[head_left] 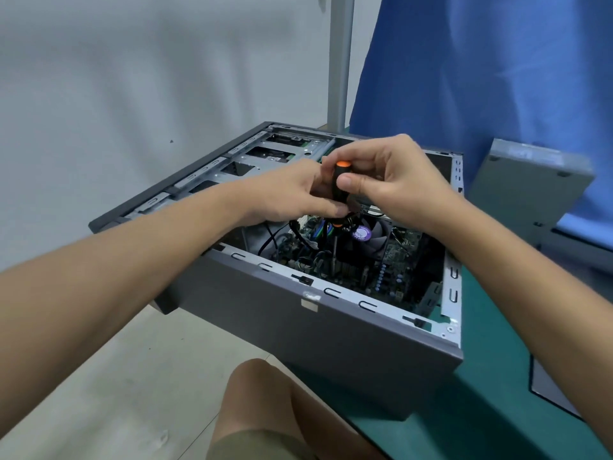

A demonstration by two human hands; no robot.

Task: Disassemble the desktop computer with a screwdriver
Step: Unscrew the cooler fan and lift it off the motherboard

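The right hand is curled narrowly round the top of the screwdriver, thumb pressed on the black handle just under the orange cap; the left hand closes on the lower handle, steadying it. The shaft drops upright into the open computer case, beside the cooler fan; its tip seems to sit on a screw near the fan's edge, though cables hide the contact. The risk, as I judge it: a tilted shaft could cam out of the screw head and gouge the motherboard or snag a black cable; a freed screw could fall among the components.
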